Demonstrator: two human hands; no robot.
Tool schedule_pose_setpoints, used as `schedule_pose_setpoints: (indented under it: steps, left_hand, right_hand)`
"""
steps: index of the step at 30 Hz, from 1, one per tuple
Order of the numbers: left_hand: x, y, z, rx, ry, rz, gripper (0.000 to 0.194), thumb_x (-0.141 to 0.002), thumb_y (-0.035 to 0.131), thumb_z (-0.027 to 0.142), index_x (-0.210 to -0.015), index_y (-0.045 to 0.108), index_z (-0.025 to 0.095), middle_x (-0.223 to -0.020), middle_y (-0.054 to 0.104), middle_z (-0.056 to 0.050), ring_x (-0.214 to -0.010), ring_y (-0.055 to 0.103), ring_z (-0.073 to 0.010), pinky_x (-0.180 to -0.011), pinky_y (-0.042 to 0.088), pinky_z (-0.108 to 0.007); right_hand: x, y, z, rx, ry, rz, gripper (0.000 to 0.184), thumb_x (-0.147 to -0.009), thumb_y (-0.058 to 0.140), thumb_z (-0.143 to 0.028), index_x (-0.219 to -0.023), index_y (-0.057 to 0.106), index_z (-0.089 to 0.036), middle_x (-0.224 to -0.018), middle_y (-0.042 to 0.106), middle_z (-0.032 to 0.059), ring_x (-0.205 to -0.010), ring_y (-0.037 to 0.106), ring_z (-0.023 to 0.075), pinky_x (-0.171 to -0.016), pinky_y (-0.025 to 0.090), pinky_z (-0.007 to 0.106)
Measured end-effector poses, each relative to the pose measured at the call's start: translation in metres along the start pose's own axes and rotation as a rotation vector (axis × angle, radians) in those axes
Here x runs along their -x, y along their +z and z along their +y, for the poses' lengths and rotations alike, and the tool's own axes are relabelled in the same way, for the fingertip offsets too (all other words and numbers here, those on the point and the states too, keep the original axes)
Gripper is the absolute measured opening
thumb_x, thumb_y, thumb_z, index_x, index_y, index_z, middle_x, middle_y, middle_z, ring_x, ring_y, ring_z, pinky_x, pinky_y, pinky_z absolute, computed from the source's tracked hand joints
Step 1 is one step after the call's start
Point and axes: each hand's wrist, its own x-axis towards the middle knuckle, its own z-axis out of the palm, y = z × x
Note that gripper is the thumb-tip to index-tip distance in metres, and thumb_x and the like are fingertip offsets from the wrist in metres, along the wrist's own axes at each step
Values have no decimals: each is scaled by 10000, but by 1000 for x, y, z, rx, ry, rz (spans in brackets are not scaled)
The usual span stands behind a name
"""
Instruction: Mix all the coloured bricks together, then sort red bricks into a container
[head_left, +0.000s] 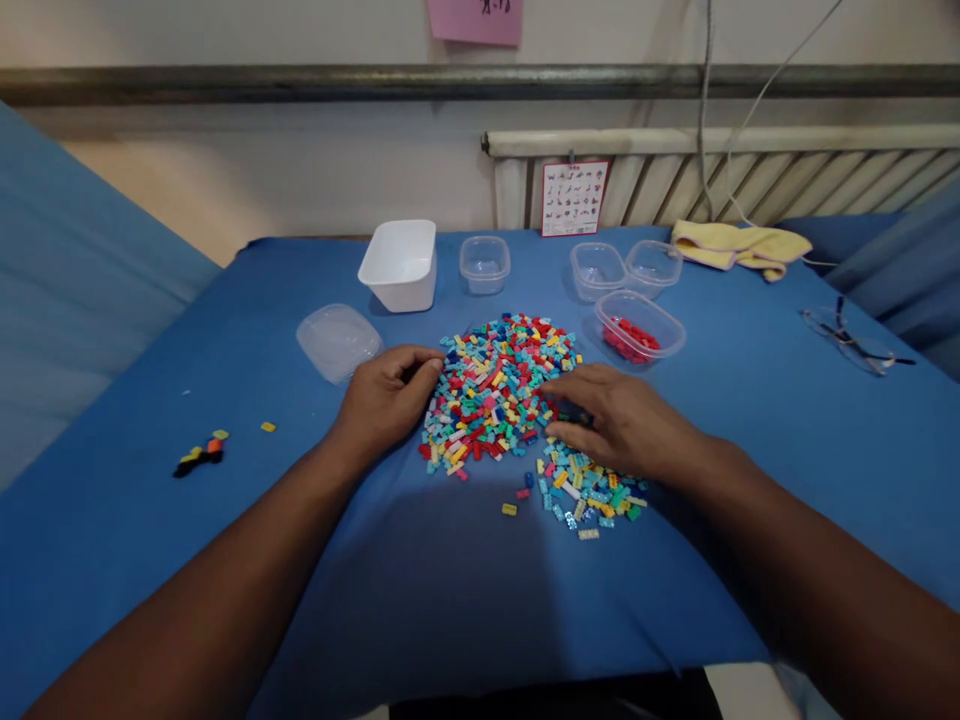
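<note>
Multicoloured bricks (491,400) meet the right hand's (634,420) loosely parted fingers (581,386).

Single head-worn view, directed forward and obliquely downward from above the near side of a blue-covered table (450,600). The camera faces the wall (300,170) and the radiator (637,142) behind the table's far edge. The left forearm (247,560) and right forearm (810,560) enter at the lower corners and converge inward, placing the left hand (382,395) and right hand (622,415) near mid-frame, within arm's reach of the viewpoint. The wearer's dark clothing (555,705) appears at the bottom edge, closest to the lens.
</note>
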Motion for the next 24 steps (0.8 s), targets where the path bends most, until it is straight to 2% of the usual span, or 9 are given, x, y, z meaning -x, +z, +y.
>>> schedule_pose_setpoints:
  steps: [2, 5, 8, 15, 24]
  left_hand:
    - [0, 0, 1, 1, -7, -3, 285, -993, 654, 413, -1073, 868, 244, -1029, 850, -33, -963, 782, -229, -927, 626, -360]
    - [1, 0, 2, 5, -19, -7, 289, -991, 657, 421, -1088, 868, 249, -1030, 851, -28, -960, 783, -230, -918, 634, -351]
    - [2, -1, 2, -4, -21, -3, 287, -990, 661, 428, -1084, 871, 256, -1024, 851, -23, -954, 782, -229, -915, 635, -341]
    - [1, 0, 1, -10, -33, -12, 301, -995, 654, 436, -1096, 870, 252, -1017, 847, -31, -947, 777, -229, -916, 635, -348]
    - [1, -1, 3, -35, -44, -19, 314, -986, 652, 442, -1109, 870, 253, -1038, 854, -39, -962, 783, -241, -920, 646, -359]
  right_hand:
    - [-2, 3, -2, 31, 19, -25, 381, -1081, 675, -394, -1377, 742, -165, -1224, 794, 175, -1151, 735, 346, -973, 583, 473]
    - [-4, 1, -4, 66, 45, -46, 217, -1074, 630, -281, -1186, 790, -189, -1109, 788, 143, -1077, 727, 312, -921, 558, 422]
    - [-5, -3, -7, 65, 95, -85, 154, -1039, 632, -210, -1067, 783, -201, -1014, 773, 107, -998, 712, 276, -854, 518, 372]
    - [-4, -5, -9, 68, 143, -90, 188, -1024, 619, -185, -1120, 780, -190, -1026, 785, 99, -1014, 711, 270, -849, 491, 364]
    - [-6, 0, -13, 234, 54, -36, 176, -1056, 603, -218, -1009, 772, -201, -971, 756, 98, -945, 696, 254, -759, 455, 353]
